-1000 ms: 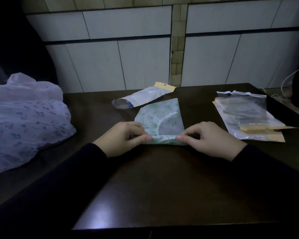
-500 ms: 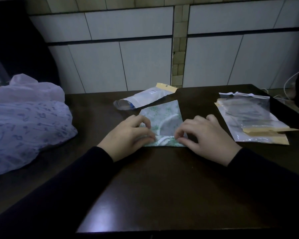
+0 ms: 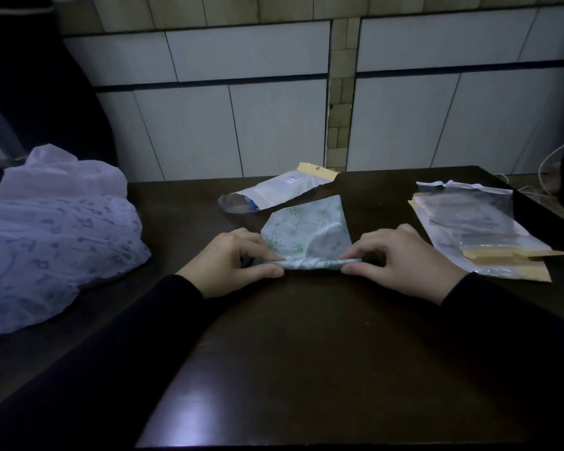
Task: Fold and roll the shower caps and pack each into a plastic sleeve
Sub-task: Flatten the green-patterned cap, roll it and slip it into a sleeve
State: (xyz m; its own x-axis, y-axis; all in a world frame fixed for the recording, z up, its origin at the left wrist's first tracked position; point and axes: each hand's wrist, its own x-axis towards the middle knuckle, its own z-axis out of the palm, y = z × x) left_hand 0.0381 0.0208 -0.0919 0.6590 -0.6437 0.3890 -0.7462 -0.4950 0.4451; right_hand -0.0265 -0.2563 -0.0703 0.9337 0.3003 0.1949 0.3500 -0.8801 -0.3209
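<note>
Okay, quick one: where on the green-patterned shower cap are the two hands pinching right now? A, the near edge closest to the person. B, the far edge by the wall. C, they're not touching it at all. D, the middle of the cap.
A: the left hand and right hand each pinch an end of the rolled near edge of the shower cap.

Nothing legible here: the only printing in sight is a small blue-and-white label on the filled plastic sleeve (image 3: pixel 275 190) lying toward the table's (image 3: pixel 306 353) far edge, and its characters are too small and dim to read. The tan header card at that sleeve's end carries no readable mark either. Over at the table's right edge, the stack of empty sleeves (image 3: pixel 476 229) shows only plain clear film and tan strips, no lettering that can be made out.
</note>
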